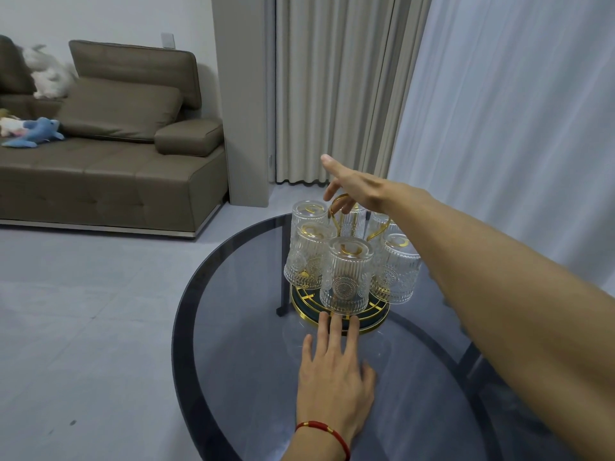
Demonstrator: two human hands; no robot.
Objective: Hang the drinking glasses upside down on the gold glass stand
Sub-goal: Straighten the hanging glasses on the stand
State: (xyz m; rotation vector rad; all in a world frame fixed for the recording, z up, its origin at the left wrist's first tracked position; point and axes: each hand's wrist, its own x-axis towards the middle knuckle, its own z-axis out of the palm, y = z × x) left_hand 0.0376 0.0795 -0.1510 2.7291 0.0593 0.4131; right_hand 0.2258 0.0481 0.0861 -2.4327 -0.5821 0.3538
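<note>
1. My left hand (334, 377) is lying palm down on the round smoked-glass desk (233, 327), fingers (334, 331) spread flat and released, grasping nothing. The middle fingertips are reaching the gold rim of the stand's base. A red string bracelet (324, 430) is sitting on that wrist.

2. My right hand (352, 188) is stretching far forward over the gold glass stand (379, 319), arm crossing the frame from the lower right. The thumb is pointing up and away; the other fingers are curling down around the stand's gold loop handle (337, 202). I cannot tell whether they are actually gripping it or only touching it.

3. The drinking glasses (346, 274) are ribbed, with a round medallion pattern, and six are hanging upside down on the stand, at the far middle of the desk. The two rear ones are partly hidden by my right hand and forearm.

4. I am seeing no readable writing or brand anywhere.

5. Beyond the desk, a brown sofa (109, 168) is standing on the pale grey floor, carrying a blue plush toy (36, 133) and a white plush toy (48, 74). Beige curtains (332, 94) and a white sheer curtain (515, 128) are hanging behind.
</note>
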